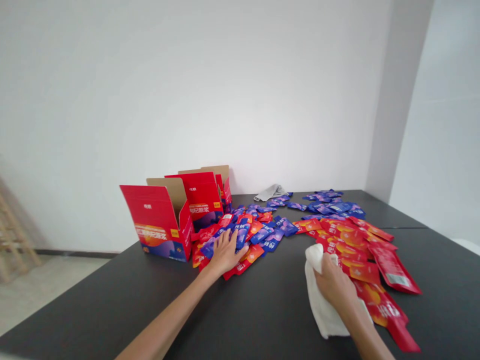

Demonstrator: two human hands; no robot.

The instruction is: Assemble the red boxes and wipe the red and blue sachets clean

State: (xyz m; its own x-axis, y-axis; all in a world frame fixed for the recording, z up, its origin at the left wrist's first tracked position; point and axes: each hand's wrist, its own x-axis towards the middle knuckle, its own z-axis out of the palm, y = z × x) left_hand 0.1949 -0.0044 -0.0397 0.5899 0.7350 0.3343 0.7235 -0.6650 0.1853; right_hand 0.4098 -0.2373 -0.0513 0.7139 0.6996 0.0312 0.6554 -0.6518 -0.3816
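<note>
Sachets (270, 245) | dark tabletop (112, 300) | white wall (150, 100) | left fingers (228, 240) spread | right fingers (322, 265) clamped on towel (318, 305)

**Table layout: cartons at left, sachets at centre and right**

Two open cartons (159, 220) are placed at the left end of the table (93, 300), one behind the other. A heap of sachets (240, 235) is spread directly to the right of the cartons, and the left hand (225, 254) is laid on it. A second spread of sachets (348, 250) is arranged further right, with a smaller scatter (322, 202) behind it. A towel (322, 295) is held under the right hand (332, 282), beside the near end of that spread. A cloth (270, 192) is placed near the back edge, behind the heap. A wooden frame (11, 240) is stood on the floor, left of the table.
</note>
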